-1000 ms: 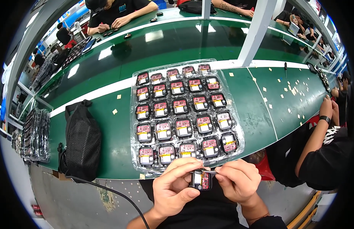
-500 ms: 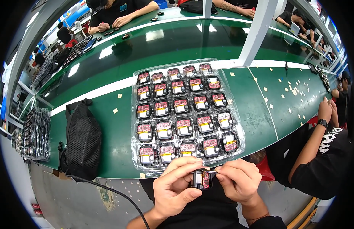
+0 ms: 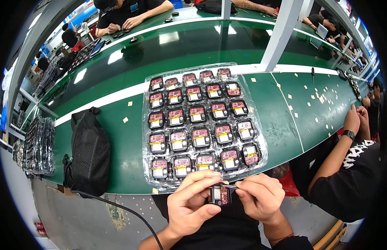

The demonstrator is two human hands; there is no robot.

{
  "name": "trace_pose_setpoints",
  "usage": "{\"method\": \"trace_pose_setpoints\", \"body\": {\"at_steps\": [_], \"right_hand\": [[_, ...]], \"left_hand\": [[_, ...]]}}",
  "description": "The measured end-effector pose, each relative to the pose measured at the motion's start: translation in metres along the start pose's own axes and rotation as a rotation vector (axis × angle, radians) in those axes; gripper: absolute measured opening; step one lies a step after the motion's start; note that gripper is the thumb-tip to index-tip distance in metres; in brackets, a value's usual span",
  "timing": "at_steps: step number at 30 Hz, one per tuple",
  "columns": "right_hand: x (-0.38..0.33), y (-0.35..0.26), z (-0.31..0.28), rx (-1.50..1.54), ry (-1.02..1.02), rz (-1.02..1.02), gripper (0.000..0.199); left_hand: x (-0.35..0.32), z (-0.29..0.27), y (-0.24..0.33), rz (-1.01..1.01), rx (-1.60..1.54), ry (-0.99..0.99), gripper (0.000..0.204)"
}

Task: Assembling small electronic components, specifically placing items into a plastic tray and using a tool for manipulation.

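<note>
Before the table's near edge [image 3: 126, 175], the left hand [image 3: 187, 205] holds a black-cased module [image 3: 221, 195] in its fingers; the right hand [image 3: 262, 196] pinches a slim tool [image 3: 231, 186] at its upper edge, seemingly fine work calling for steadiness. Since a second ago, a neighbour's forearm [image 3: 333, 158] has shifted leftward.

The green table [image 3: 126, 158] spans the frame from left to right. Located directly on its surface: one clear plastic tray [image 3: 260, 142], centre; one black mesh bag [image 3: 90, 156], left of centre; stacked trays [image 3: 40, 146], far left; small pale squares [image 3: 321, 99], mostly scattered at upper right; one thin dark tool [image 3: 313, 71], upper right.
</note>
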State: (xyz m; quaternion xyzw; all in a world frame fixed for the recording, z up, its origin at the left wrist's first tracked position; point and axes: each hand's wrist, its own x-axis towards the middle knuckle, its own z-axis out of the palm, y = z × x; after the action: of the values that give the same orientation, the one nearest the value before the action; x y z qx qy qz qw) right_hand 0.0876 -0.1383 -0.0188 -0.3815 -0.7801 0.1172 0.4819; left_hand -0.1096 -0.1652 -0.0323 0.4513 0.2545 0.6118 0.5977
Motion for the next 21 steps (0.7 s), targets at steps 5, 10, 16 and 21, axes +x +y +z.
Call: {"method": "trace_pose_setpoints", "body": {"at_steps": [5, 10, 16, 21], "right_hand": [[-0.0001, -0.0006, 0.002, 0.005, 0.002, 0.004, 0.019], [0.0013, -0.0017, 0.0059, -0.113, -0.022, -0.082, 0.021], [-0.0003, -0.0003, 0.0071, -0.126, 0.029, -0.129, 0.023], [-0.0024, 0.0001, 0.0076, -0.156, 0.045, -0.156, 0.025]], "left_hand": [[-0.0011, -0.0009, 0.0001, -0.003, 0.04, -0.006, 0.058], [-0.004, -0.002, -0.0008, -0.023, 0.062, 0.057, 0.059], [-0.0027, -0.0016, 0.0015, 0.014, 0.072, 0.068, 0.06], [-0.002, -0.0007, 0.0016, -0.003, 0.047, 0.074, 0.06]]}}
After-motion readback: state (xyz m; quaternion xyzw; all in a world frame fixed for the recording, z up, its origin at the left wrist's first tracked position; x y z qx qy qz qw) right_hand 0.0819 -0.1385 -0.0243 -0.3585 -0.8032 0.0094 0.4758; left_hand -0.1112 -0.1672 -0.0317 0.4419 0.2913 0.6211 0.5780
